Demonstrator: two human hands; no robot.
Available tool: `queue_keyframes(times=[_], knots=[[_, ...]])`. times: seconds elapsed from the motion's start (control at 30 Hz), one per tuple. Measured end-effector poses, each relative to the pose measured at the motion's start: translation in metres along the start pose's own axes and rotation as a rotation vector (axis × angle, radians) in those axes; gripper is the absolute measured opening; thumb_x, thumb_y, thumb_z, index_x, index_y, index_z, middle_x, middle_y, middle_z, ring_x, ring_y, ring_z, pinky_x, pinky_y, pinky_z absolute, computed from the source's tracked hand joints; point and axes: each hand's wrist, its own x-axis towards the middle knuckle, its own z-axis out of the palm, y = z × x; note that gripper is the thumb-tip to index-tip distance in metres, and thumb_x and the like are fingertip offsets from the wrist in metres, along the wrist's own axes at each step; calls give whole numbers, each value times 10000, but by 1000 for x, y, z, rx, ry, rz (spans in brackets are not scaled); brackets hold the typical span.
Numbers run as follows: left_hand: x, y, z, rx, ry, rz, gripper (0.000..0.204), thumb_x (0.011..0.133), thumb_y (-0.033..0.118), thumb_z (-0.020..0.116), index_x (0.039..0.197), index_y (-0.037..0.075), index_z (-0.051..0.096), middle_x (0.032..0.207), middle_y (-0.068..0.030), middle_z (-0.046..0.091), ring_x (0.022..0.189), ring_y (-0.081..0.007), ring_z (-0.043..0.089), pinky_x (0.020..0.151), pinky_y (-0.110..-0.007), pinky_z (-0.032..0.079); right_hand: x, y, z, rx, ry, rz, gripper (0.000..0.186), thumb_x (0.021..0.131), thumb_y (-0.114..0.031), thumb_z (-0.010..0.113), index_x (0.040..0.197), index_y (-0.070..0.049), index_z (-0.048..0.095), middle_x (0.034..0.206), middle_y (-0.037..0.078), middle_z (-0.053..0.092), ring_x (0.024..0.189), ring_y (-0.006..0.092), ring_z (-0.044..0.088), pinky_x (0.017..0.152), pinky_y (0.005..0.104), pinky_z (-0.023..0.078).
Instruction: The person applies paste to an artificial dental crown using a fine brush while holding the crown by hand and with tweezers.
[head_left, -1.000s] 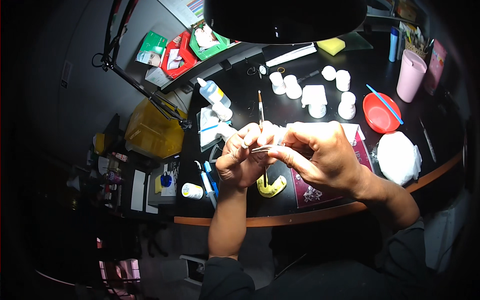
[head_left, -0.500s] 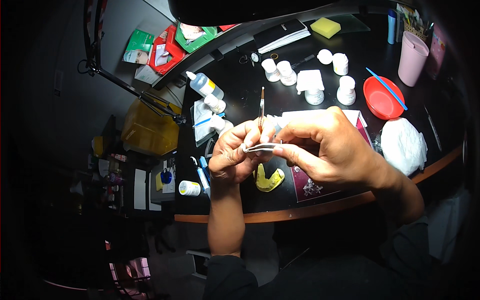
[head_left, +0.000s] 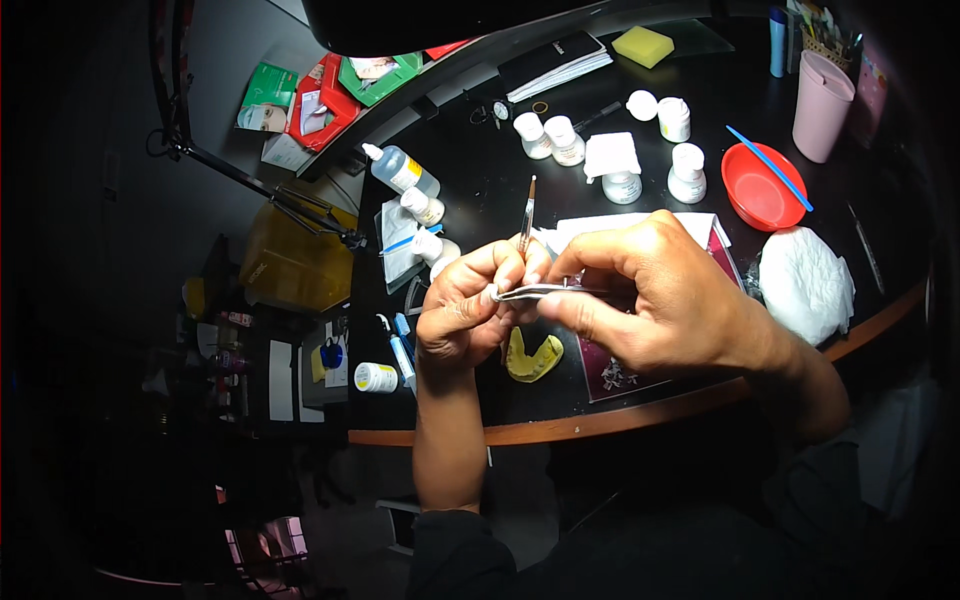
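My left hand [head_left: 455,312] is closed, with a slim brown-and-silver handled tool [head_left: 528,215] standing up between its fingers; whether it is a brush I cannot tell. Something tiny and pale may sit at its thumb tip, too small to name. My right hand [head_left: 675,300] pinches metal tweezers [head_left: 532,291], held nearly level, their tips touching the left thumb and fingertips. Below the hands, a yellow horseshoe-shaped dental model [head_left: 533,357] rests on the black desk. Partly under my right hand lies a dark red mat [head_left: 603,375] with pale scraps on it.
Several white bottles [head_left: 622,187] stand beyond my hands. To the right are a red bowl [head_left: 748,200] with a blue stick across it, a pink cup [head_left: 823,110] and a crumpled white cloth [head_left: 800,285]. At left, a clear bottle [head_left: 402,170] and a white jar [head_left: 376,377].
My right thumb and fingers have shifted slightly along the tweezers, whose tips stay at my left fingertips. The whole view has moved a little.
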Motion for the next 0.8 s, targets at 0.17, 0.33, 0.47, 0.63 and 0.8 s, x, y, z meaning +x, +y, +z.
queue_keyframes(times=[0.17,0.33,0.47,0.63,0.8], knots=[[-2,3,6,3,34,-3,283,946,250,655,956,16,497,1017,-114,470,768,-97,411,675,-231,387,-1,9,7,83,-29,-4,148,911,-56,690,954,76,637,696,197,691,599,259,702,567,346,504],[-2,0,5,-41,42,12,262,960,221,650,984,12,495,1031,-108,466,770,-93,399,670,-229,383,-3,9,6,262,-62,155,344,918,13,666,1129,-1,395,693,161,678,654,179,709,559,309,470],[-3,1,5,-62,24,30,288,958,253,666,1009,20,503,1051,-99,465,787,-95,403,669,-223,371,-4,11,11,417,-31,145,296,941,50,628,1111,11,389,734,152,687,715,162,719,601,270,516],[0,2,7,-114,25,40,376,960,235,662,1160,-68,566,1092,-104,511,770,-90,421,664,-219,367,-4,23,18,484,0,55,257,975,42,598,1081,-15,370,775,135,689,744,158,724,617,245,535],[-1,-4,5,300,23,119,379,1025,151,620,1336,-64,617,1206,-97,586,770,-75,520,682,-211,424,-3,19,17,671,-11,100,238,1006,3,590,1051,-43,360,787,127,685,701,147,709,565,229,514]])
